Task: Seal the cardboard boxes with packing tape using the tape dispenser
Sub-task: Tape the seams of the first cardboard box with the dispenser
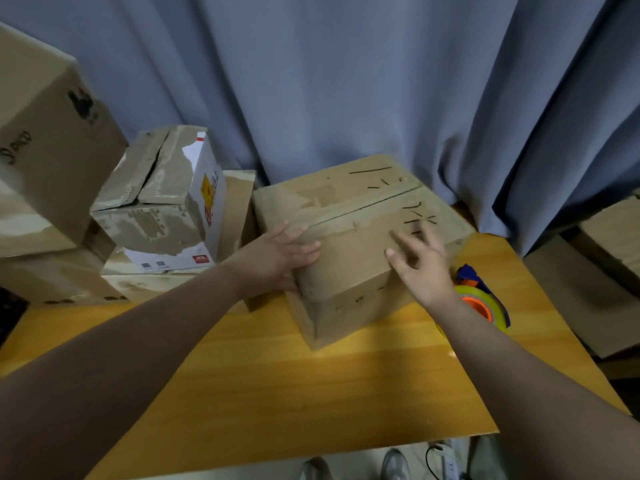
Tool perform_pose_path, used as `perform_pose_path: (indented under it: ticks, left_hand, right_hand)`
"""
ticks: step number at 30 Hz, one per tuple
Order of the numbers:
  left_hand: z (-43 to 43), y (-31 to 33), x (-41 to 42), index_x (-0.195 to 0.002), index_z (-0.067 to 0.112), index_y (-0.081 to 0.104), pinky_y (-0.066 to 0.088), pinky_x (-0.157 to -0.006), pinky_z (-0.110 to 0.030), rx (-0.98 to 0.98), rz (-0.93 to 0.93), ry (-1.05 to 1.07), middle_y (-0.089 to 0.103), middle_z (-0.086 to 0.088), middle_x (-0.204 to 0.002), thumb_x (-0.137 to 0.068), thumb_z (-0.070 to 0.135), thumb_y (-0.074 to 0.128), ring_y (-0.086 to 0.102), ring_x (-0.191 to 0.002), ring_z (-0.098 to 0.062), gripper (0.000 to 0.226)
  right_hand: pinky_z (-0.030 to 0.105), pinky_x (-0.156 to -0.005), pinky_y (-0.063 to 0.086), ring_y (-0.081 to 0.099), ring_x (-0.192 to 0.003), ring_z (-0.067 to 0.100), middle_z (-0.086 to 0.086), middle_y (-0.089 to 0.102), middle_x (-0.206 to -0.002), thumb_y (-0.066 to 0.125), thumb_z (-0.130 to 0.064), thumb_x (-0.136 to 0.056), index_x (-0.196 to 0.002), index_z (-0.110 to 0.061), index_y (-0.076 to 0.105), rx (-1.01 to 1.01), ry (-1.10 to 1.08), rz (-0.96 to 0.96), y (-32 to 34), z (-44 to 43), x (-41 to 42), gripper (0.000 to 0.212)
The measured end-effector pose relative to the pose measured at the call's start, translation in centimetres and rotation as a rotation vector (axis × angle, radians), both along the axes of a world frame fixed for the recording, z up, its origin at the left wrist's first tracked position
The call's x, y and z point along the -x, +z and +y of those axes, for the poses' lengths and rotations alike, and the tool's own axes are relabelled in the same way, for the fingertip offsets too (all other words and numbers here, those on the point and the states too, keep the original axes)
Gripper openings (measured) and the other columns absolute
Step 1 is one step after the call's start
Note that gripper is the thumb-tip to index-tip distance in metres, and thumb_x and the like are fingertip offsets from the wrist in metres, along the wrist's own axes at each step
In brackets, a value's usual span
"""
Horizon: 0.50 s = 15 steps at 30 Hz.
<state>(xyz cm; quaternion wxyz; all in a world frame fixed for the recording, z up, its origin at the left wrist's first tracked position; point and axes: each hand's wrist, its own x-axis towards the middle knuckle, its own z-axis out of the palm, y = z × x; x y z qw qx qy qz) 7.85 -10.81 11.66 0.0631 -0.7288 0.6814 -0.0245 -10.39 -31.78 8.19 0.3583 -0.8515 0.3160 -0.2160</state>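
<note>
A brown cardboard box (349,216) with closed top flaps and black pen marks stands on the wooden table (277,375). My left hand (280,256) lies flat on the box's left top edge, fingers straight, thumb down the side. Over the box's near right corner my right hand (420,261) hovers with its fingers spread, holding nothing. The tape dispenser (481,296), blue and orange with a roll of clear tape, lies on the table just right of the box, partly hidden behind my right wrist.
Several other cardboard boxes are stacked at the left (162,199), a large one at far left (45,150). More boxes (609,233) stand at the right, beyond the table edge. A blue curtain (346,81) hangs behind. A power strip lies on the floor below.
</note>
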Motion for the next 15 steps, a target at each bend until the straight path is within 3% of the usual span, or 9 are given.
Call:
perform_pose_path:
  ticks: [2,4,7,9,12,15]
  left_hand:
    - [-0.4,-0.3,1.7,-0.131,0.010,0.053,0.013,-0.115,-0.043,0.112,0.070,-0.126,0.051,-0.010,-0.139,-0.078,0.052,0.055,0.037,-0.132,-0.036,0.068]
    - [-1.3,-1.3,4.2,-0.121,0.006,0.054,0.029,-0.107,-0.051,0.103,0.154,-0.121,0.054,-0.018,-0.134,-0.076,0.061,0.048,0.046,-0.127,-0.036,0.071]
    - [-3.8,-2.3,9.0,-0.101,0.005,0.064,0.039,-0.101,-0.044,0.057,0.080,-0.022,0.056,-0.021,-0.131,-0.080,0.063,0.036,0.053,-0.123,-0.034,0.068]
    - [-6.1,-2.9,11.5,-0.107,0.009,0.068,0.046,-0.097,-0.041,0.056,0.049,0.082,0.060,-0.017,-0.128,-0.081,0.062,0.028,0.057,-0.118,-0.031,0.070]
    - [-10.2,-3.4,13.9,-0.121,0.010,0.064,0.046,-0.098,-0.040,0.073,0.063,0.198,0.060,-0.015,-0.129,-0.083,0.059,0.024,0.057,-0.119,-0.028,0.074]
    - [-14.3,-3.7,15.1,-0.123,0.008,0.063,0.047,-0.097,-0.041,0.066,0.054,0.276,0.060,-0.018,-0.127,-0.084,0.057,0.026,0.058,-0.117,-0.030,0.073]
  right_hand:
    - [0.047,-0.117,0.024,0.017,-0.145,0.031,0.011,0.011,-0.158,0.070,-0.030,-0.086,-0.144,-0.019,0.040,-0.163,-0.199,-0.093,-0.5,-1.2,0.3,0.066]
    - [0.046,-0.115,0.028,0.023,-0.143,0.032,0.012,0.021,-0.156,0.068,-0.032,-0.086,-0.150,-0.016,0.026,-0.286,-0.290,-0.071,-0.9,-1.8,0.0,0.078]
    - [0.038,-0.111,0.036,0.039,-0.136,0.021,-0.001,0.043,-0.145,0.057,-0.027,-0.096,-0.152,-0.016,0.024,-0.338,-0.172,-0.040,-0.6,-2.9,0.8,0.066]
    - [0.038,-0.106,0.042,0.049,-0.126,0.016,-0.010,0.051,-0.135,0.052,-0.028,-0.098,-0.147,-0.021,0.036,-0.432,-0.062,-0.069,-0.6,-4.0,2.2,0.052]
    - [0.042,-0.107,0.040,0.048,-0.128,0.021,-0.004,0.053,-0.136,0.048,-0.042,-0.097,-0.142,-0.019,0.046,-0.478,-0.086,0.025,-1.1,-6.8,4.3,0.050]
    - [0.038,-0.093,0.043,0.053,-0.118,0.033,0.016,0.056,-0.131,0.050,-0.020,-0.098,-0.138,-0.008,0.046,-0.354,-0.187,0.277,-3.1,-10.4,6.5,0.043]
